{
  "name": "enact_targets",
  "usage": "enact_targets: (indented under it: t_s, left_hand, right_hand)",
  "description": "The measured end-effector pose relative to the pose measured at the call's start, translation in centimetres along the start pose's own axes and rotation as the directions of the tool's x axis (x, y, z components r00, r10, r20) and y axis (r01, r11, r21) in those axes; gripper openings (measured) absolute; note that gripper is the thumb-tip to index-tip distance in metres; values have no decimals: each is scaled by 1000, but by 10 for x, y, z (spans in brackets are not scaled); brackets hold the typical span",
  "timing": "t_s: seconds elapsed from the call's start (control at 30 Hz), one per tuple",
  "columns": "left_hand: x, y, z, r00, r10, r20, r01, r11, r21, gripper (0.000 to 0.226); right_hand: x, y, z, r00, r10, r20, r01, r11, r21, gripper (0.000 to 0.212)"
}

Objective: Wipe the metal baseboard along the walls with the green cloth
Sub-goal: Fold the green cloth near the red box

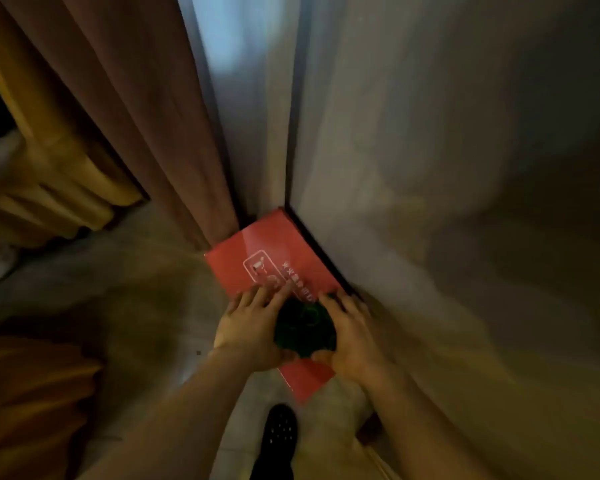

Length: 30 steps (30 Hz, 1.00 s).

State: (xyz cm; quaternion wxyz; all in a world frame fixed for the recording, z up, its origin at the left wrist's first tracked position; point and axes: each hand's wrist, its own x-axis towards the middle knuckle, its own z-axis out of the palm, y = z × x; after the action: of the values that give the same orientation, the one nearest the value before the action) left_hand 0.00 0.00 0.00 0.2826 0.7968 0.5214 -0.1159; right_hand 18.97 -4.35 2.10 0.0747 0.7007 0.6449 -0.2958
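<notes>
— Wall (465, 168) first, largest item: pale, blurred, filling the right side down to the floor. What runs along its foot?

— Dark baseboard (321, 256), a thin strip where wall meets floor, running from the corner toward the hands. Its material cannot be judged in this blur.

— Next entry?

— Curtain (125, 116), brownish-pink, hanging in long folds on the left, its hem reaching the corner. Beside it a bright pale strip (236, 81) rises from the corner.

— And the floor (136, 289)?

— Grey-beige, smeared by motion. Yellowish furniture (49, 188) stands at the left, too blurred to identify.

— Then the red thing.

— Red box (274, 251), flat-topped, white printed symbol and characters on it, pushed into the corner, one long side just beside the baseboard.

— Hands?

— Left hand (250, 327), fingers spread flat, tips on the box top, thumb side against the cloth. Right hand (352, 336), likewise spread, fingers reaching toward the baseboard. Both press from either side on the cloth; neither is curled into a fist.

— The cloth itself?

— Green cloth (303, 329), dark, bunched, lying on the box top between the two hands, near the baseboard; whether it touches the strip, I cannot tell.

— Smallest?

— Dark shoe (278, 431), on the floor below the arms.
</notes>
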Motion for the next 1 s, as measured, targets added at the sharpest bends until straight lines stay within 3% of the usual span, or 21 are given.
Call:
enact_targets:
  t_s: [0.23,0.4,0.6,0.8,1.0]
  left_hand:
    - [12,-1,48,998,33,-50,-30,998,62,120]
    - [16,4,63,988,38,-148,-23,994,103,93]
    - [15,8,62,993,-8,-114,16,998,67,60]
    - [2,7,40,986,22,-167,-6,996,92,51]
    - [-33,7,-6,965,70,-253,-44,993,108,39]
  right_hand:
    - [20,9,33,997,-77,13,78,981,-177,109]
    - [20,5,48,994,-98,-40,95,993,-73,68]
    - [15,1,46,992,-94,-84,87,993,-84,46]
    - [-5,-10,31,991,-72,-111,69,997,-27,47]
    - [-39,-38,0,967,-77,-242,73,997,-25,53]
